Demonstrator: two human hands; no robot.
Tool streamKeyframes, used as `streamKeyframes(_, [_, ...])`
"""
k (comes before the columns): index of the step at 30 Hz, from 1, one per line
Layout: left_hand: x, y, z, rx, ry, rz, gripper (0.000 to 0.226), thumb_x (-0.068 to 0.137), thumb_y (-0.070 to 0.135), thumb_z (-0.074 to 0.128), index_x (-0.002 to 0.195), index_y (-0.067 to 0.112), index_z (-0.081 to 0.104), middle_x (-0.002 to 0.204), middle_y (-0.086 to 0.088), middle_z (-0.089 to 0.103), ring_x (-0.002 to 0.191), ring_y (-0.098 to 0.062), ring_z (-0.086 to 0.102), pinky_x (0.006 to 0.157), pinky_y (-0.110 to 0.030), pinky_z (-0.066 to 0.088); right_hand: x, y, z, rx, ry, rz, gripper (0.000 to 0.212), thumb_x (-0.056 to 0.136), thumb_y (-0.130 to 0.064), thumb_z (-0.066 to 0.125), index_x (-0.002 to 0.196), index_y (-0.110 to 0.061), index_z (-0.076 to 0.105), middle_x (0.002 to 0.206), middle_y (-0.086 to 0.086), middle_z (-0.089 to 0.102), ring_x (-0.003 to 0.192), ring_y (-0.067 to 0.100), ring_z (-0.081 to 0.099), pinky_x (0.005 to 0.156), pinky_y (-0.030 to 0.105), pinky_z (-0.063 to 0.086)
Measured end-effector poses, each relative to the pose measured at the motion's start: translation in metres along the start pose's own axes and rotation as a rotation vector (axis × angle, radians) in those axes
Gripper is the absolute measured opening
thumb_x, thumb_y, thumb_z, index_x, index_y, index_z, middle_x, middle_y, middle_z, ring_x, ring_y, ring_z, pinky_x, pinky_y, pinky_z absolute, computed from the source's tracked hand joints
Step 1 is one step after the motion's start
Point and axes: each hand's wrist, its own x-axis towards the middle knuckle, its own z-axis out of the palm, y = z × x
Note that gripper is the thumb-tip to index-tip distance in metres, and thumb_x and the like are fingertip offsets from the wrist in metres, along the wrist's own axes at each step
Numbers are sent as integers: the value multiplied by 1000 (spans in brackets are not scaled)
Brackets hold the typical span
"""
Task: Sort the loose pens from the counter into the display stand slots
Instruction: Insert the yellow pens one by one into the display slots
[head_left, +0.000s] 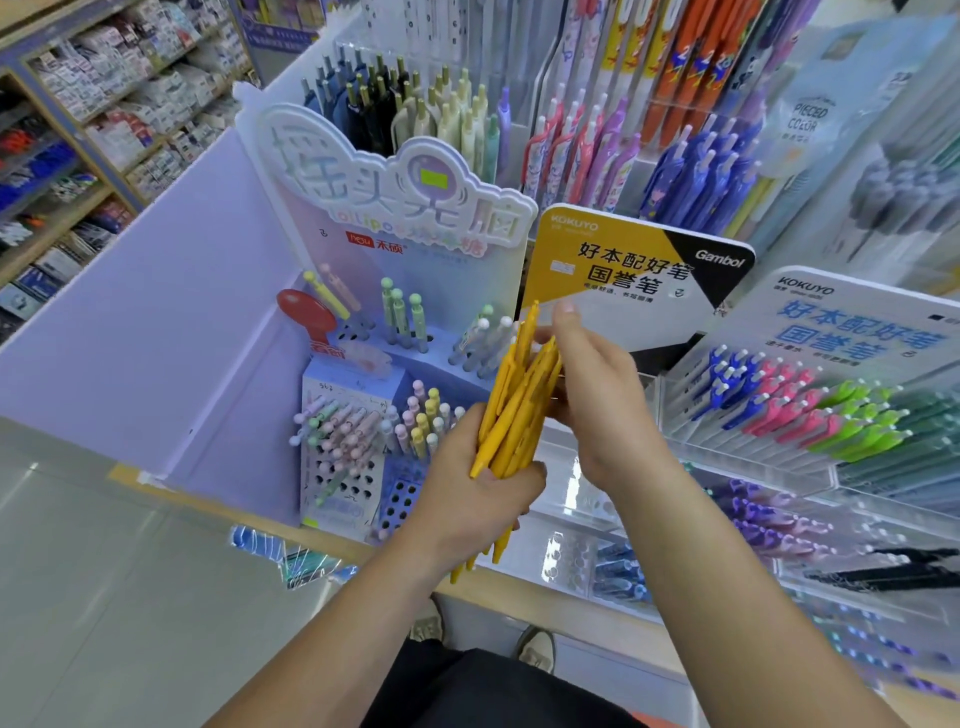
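Head view, dead centre: the left hand (467, 499) grips a bundle of yellow pens (511, 415) round its lower half, while the right hand (597, 395) curls its fingers on the upper ends. Pulling one pen free could loosen that fist, I judge, and let others slide out below onto the counter (550, 605). The bundle's long axis runs from 7 to 1 o'clock, clip ends up, tips apparently down.
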Motion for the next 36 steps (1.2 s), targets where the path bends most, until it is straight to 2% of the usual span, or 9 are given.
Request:
streamKeyframes(2, [0, 1, 0, 14, -13, 9, 26, 91, 9, 74, 109, 22, 61, 90, -23, 63, 66, -25, 66, 56, -33, 61, 3, -4, -4, 56, -20, 79, 42, 101, -44, 55, 96, -7, 73, 86, 13, 76, 82, 30, 72, 81, 43, 62])
streamKeyframes(6, [0, 0, -4, -6, -38, -3, 30, 92, 9, 74, 109, 32, 64, 89, -22, 63, 65, -24, 64, 57, -32, 59, 6, -12, -19, 103, -144, 169, 18, 97, -14, 63, 98, 0, 75, 89, 18, 74, 81, 31, 72, 79, 44, 63])
streamKeyframes(11, [6, 0, -7, 28, 6, -23, 27, 91, 10, 76, 107, 28, 62, 86, -19, 67, 64, -24, 66, 55, -30, 59, 13, -24, -34, -15, -93, 46, 30, 102, -27, 61, 102, -1, 76, 99, 19, 77, 84, 24, 73, 77, 40, 61])
streamKeyframes(14, [9, -2, -8, 89, 23, -18, 27, 89, 13, 77, 107, 24, 60, 90, -21, 67, 65, -26, 69, 54, -28, 58, 14, -34, -38, -78, -51, -66, 31, 104, -29, 59, 83, -17, 77, 96, 9, 79, 86, 20, 75, 75, 38, 57])
streamKeyframes(22, [13, -18, -16, 85, 197, -49, 23, 90, 10, 75, 106, 10, 59, 88, -27, 65, 60, -24, 66, 51, -28, 57, -1, -49, -44, -106, 282, -579, 19, 103, -25, 62, 91, -16, 74, 79, 11, 75, 73, 28, 73, 64, 35, 62])
streamKeyframes(25, [14, -15, -18, 42, 238, -29, 20, 91, 11, 75, 105, 12, 61, 85, -23, 67, 62, -29, 69, 52, -26, 57, 2, -37, -40, -250, 250, -602, 18, 101, -23, 64, 88, -29, 74, 79, 6, 74, 75, 28, 72, 72, 45, 62])
streamKeyframes(27, [16, -11, -17, 42, 222, -20, 21, 91, 10, 75, 105, 10, 60, 86, -23, 66, 65, -32, 70, 52, -27, 58, 10, -22, -37, -342, 261, -598, 14, 101, -25, 63, 95, -25, 76, 81, 1, 73, 78, 25, 71, 75, 49, 60])
streamKeyframes(32, [18, -9, -18, 52, 200, -20, 23, 90, 11, 76, 105, 9, 59, 87, -25, 65, 65, -31, 70, 56, -38, 64, 25, -2, -28, -454, 297, -647, 19, 101, -25, 61, 107, -17, 77, 91, -6, 72, 87, 12, 66, 82, 41, 58])
streamKeyframes(36, [21, -7, -20, 57, 186, -43, 24, 89, 13, 77, 105, 12, 59, 89, -24, 66, 61, -23, 70, 55, -38, 63, 35, 0, -23, -455, 270, -662, 20, 101, -25, 60, 110, -18, 76, 93, -3, 72, 90, 16, 67, 83, 40, 57])
